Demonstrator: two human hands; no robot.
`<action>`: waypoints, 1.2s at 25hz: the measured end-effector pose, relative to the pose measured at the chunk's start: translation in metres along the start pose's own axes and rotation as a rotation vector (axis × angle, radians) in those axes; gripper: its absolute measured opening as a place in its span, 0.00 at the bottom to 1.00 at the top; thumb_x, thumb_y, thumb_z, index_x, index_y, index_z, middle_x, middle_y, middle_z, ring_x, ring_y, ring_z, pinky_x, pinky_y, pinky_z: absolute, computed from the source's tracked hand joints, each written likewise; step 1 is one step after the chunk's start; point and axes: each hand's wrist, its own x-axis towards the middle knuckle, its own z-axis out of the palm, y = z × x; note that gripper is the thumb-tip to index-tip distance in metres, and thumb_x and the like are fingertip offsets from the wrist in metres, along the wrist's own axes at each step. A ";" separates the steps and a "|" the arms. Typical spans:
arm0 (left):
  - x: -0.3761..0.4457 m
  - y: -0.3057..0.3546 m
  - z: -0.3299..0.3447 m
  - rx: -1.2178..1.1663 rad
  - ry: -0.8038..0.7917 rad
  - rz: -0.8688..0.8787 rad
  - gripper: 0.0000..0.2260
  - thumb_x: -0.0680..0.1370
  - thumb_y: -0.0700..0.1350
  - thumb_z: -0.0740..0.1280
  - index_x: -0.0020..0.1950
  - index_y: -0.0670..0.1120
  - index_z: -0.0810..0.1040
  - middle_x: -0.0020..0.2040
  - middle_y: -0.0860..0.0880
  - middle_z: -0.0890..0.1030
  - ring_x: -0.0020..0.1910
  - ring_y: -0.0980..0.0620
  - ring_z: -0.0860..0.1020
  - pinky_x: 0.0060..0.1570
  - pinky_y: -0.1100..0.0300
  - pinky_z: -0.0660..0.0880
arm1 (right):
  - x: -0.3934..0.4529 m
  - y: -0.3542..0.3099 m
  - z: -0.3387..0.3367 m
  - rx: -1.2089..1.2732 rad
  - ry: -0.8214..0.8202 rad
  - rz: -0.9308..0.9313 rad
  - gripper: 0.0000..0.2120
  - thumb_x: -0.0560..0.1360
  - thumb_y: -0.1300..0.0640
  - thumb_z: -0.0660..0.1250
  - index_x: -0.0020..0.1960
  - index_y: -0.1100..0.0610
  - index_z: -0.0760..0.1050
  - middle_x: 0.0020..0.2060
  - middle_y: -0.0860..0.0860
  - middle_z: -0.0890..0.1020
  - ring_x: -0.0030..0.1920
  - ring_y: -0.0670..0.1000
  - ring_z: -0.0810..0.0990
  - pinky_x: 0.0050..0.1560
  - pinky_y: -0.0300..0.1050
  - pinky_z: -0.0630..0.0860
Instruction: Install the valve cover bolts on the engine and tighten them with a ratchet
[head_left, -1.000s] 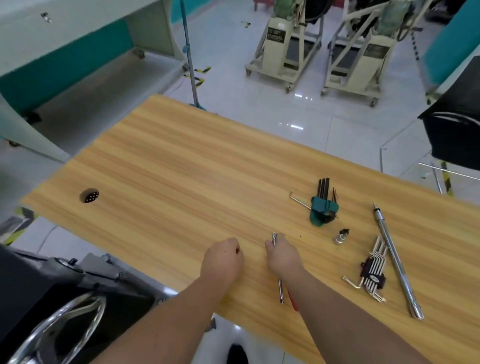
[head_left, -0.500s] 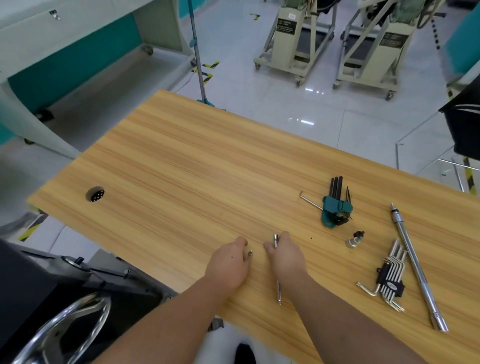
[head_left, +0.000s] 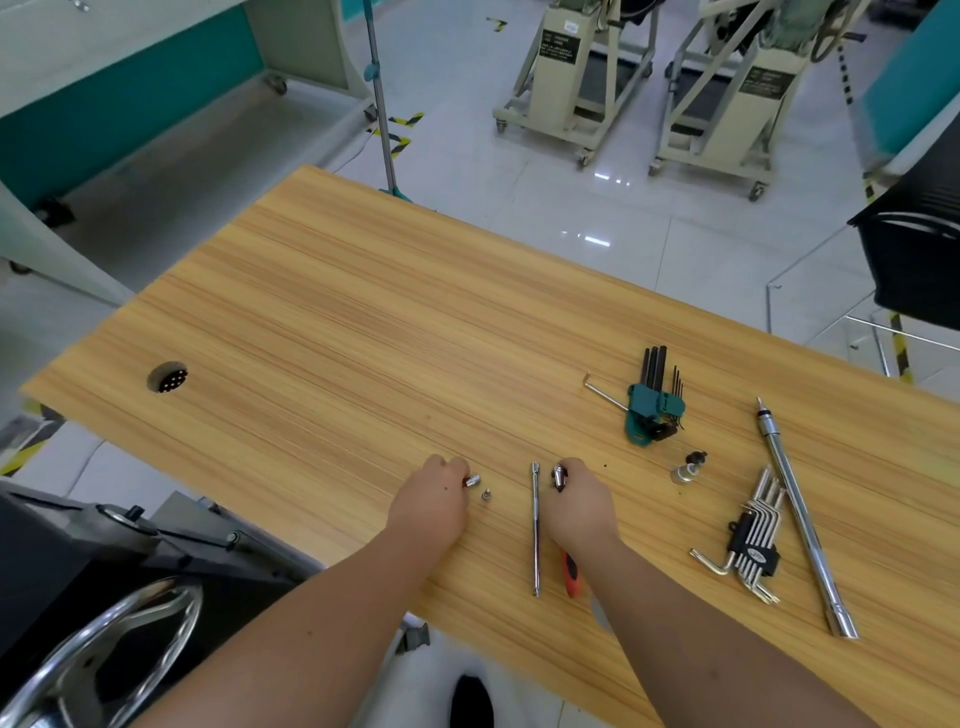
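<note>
Since earlier, two sockets (head_left: 479, 487) (perhaps bolts) lie uncovered.

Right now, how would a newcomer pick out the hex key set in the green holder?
Start at the wooden table and go to its right part, beyond the right hand. The green-holder hex key set lies farthest from the person; unlike the chrome hex key set in a black holder, its keys are black.

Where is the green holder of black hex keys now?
In the head view, the green holder of black hex keys lies right of centre on the wooden table, beyond the right hand.
</note>
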 end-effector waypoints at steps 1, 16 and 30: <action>0.001 0.001 0.000 0.045 -0.004 0.005 0.05 0.82 0.44 0.59 0.56 0.48 0.73 0.52 0.49 0.73 0.42 0.50 0.72 0.40 0.56 0.71 | 0.000 0.001 0.000 -0.009 0.025 0.000 0.08 0.76 0.63 0.57 0.48 0.51 0.68 0.41 0.52 0.79 0.39 0.54 0.79 0.36 0.47 0.74; -0.003 0.005 -0.027 0.048 -0.070 0.056 0.09 0.78 0.42 0.60 0.51 0.46 0.79 0.43 0.50 0.78 0.40 0.50 0.76 0.36 0.60 0.69 | -0.003 0.000 -0.010 -0.162 0.036 -0.083 0.06 0.79 0.56 0.60 0.54 0.56 0.71 0.47 0.54 0.77 0.46 0.54 0.78 0.39 0.46 0.71; -0.014 0.000 -0.016 -0.084 -0.017 -0.026 0.10 0.80 0.45 0.62 0.59 0.44 0.77 0.51 0.46 0.82 0.49 0.46 0.79 0.45 0.57 0.74 | -0.010 0.008 -0.014 -0.148 -0.025 -0.038 0.13 0.76 0.58 0.65 0.58 0.56 0.68 0.49 0.51 0.73 0.49 0.53 0.75 0.43 0.46 0.73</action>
